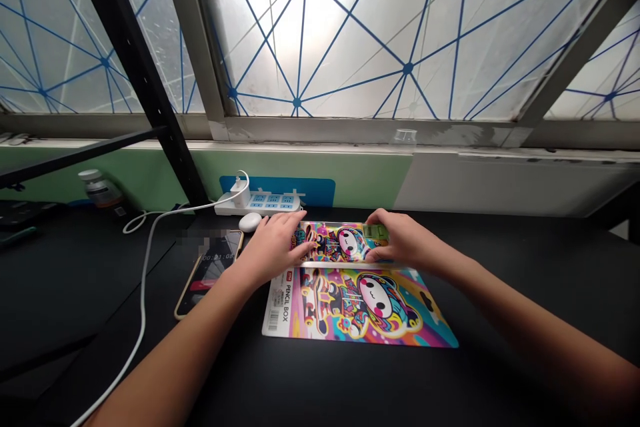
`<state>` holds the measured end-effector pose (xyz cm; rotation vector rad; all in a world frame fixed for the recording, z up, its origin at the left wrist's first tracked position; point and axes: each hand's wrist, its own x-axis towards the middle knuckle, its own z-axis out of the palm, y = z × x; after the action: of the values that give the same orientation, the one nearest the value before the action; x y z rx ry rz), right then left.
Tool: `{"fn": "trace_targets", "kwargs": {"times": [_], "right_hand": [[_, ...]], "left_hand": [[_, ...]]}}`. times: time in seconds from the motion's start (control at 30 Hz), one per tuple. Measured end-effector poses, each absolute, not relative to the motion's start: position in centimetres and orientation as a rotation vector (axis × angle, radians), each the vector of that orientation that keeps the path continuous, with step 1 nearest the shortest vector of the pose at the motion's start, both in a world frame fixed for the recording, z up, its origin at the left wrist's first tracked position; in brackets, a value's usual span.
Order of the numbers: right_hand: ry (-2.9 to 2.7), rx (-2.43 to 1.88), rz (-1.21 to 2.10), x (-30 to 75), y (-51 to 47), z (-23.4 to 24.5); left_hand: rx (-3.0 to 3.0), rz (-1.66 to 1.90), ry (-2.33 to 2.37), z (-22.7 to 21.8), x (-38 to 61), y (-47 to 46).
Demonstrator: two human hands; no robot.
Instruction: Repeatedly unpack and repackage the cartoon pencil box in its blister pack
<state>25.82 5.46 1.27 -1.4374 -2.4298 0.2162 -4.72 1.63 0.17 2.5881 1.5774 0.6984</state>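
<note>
A colourful pencil box (334, 243) with a cartoon figure stands on the black desk (525, 280). My left hand (273, 247) rests on its left end with fingers stretched over the lid. My right hand (403, 240) grips its right end, fingers curled round a green part (376, 232). In front of the box lies its flat printed cardboard sleeve (357, 307), labelled PENCIL BOX.
A phone (210, 270) lies left of my left hand. Behind it are a white earbud case (250, 221) and a power strip (260, 202) with a charger and white cable (143, 293). A small bottle (100, 188) stands far left. Windows rise behind the desk.
</note>
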Motion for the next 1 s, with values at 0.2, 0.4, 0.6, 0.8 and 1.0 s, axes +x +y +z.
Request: {"fn": "trace_targets", "kwargs": {"times": [0.2, 0.4, 0.6, 0.8, 1.0], "right_hand": [[-2.316, -1.217, -0.018, 25.5, 3.1, 2.1], [-2.214, -0.899, -0.314, 27.2, -3.1, 4.0], [-2.263, -0.824, -0.28, 29.4, -9.6, -0.2], [-2.356, -0.766, -0.369, 30.1, -10.7, -2.4], [-2.364, -0.909, -0.194, 29.6, -10.5, -2.8]], "left_hand": [[2.671, 0.907, 1.5, 2.0, -5.1, 1.2], [2.808, 1.262, 1.266, 3.5, -3.9, -5.4], [2.657, 1.263, 1.308, -1.9, -3.5, -12.2], [2.365, 0.944, 1.564, -4.6, -3.2, -13.8], [1.997, 0.796, 1.575, -4.0, -3.8, -13.8]]}}
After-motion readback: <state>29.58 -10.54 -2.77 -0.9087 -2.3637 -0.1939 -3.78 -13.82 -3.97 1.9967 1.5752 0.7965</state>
